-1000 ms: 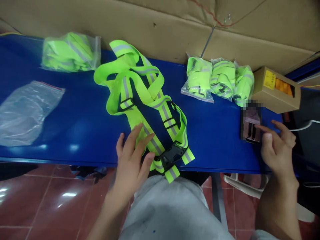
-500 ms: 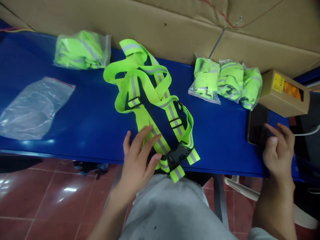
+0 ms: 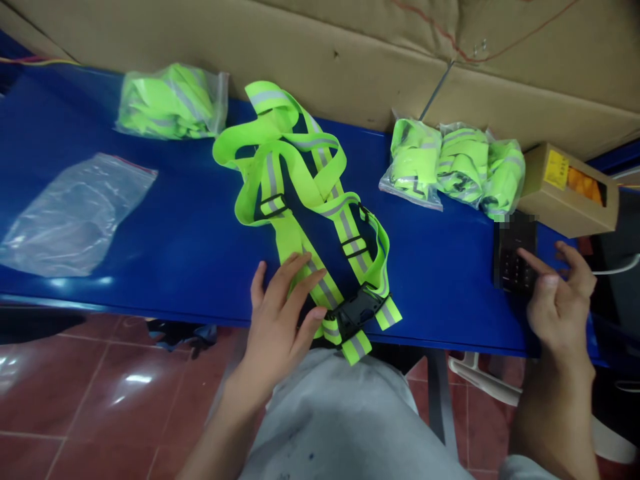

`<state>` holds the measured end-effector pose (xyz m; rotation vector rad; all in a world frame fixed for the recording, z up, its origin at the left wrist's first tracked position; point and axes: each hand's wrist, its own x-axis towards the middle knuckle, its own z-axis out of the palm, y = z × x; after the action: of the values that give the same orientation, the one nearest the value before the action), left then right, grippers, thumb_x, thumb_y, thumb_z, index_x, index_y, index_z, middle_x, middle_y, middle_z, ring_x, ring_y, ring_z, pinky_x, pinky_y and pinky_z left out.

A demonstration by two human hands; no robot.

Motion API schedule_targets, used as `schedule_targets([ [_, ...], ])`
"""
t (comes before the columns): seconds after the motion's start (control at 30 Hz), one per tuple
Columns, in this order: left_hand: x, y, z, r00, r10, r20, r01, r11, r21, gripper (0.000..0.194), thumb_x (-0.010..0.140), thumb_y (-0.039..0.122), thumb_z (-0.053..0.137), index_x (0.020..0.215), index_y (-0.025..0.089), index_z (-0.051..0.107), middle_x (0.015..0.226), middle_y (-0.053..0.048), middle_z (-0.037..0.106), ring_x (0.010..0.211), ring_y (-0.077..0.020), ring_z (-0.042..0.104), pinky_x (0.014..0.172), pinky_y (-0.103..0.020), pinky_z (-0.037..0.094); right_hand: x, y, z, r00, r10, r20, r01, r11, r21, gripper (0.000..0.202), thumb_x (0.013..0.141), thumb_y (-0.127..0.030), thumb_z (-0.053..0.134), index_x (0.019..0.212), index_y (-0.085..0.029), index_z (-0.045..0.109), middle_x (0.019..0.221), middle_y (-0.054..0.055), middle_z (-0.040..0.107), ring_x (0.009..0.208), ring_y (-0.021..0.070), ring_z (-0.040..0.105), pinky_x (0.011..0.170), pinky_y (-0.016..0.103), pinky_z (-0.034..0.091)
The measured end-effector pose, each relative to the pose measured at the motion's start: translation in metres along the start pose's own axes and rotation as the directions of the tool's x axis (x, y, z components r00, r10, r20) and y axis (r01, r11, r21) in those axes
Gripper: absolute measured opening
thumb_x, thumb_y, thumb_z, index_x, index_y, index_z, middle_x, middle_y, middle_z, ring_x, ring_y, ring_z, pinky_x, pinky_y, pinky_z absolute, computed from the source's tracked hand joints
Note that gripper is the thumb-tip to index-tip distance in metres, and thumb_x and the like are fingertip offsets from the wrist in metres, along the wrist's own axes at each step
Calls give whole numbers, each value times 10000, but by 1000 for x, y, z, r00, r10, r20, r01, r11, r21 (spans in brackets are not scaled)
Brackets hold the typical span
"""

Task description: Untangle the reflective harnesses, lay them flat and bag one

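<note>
A neon-yellow reflective harness (image 3: 320,167) with grey stripes lies loosely looped on the blue table. Its black buckle (image 3: 357,312) is near the front edge. My left hand (image 3: 280,310) rests open over the lower strap, fingers spread, gripping nothing. Far to the right, my right hand (image 3: 560,297) has its index finger stretched onto the screen of a black phone (image 3: 517,267) that lies on the table. The screen shows what looks like a keypad. The other fingers of that hand are loosely bent and hold nothing.
An unfilled clear zip bag (image 3: 75,217) lies at the left. One bagged harness (image 3: 170,103) is at the back left; several more bagged bundles (image 3: 463,163) stand at the back right. Beside them sits a cardboard box (image 3: 565,193) with orange contents. A cardboard wall (image 3: 300,60) bounds the back.
The phone screen has gone from dark to showing a keypad. My right index finger has moved left onto it. My left hand stays on the strap; the view has shifted slightly.
</note>
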<state>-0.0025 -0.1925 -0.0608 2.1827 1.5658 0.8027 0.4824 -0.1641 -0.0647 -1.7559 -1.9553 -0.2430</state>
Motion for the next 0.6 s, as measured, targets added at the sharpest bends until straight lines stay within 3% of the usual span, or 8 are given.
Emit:
schedule_targets([
  [0.27, 0, 1, -1, 1000, -1, -6, 1, 1000, -3, 410, 1144, 443, 362, 1441, 250, 569, 1571, -131, 550, 1567, -304, 434, 1350, -572, 103, -1, -4, 0, 999, 0, 35, 1, 1000, -30, 558, 1113, -453, 367, 1309, -156, 797, 1579, 189, 570, 1422, 406, 581, 1189, 658, 394],
  [0.6, 1, 1, 0, 1000, 2, -7, -2, 1000, -1, 417, 1145, 446, 356, 1446, 247, 565, 1565, -129, 554, 1564, -306, 437, 1349, -573, 102, -7, -8, -7, 999, 29, -43, -29, 1000, -7, 562, 1130, -452, 336, 1402, -181, 746, 1598, 151, 555, 1409, 384, 563, 1149, 627, 443],
])
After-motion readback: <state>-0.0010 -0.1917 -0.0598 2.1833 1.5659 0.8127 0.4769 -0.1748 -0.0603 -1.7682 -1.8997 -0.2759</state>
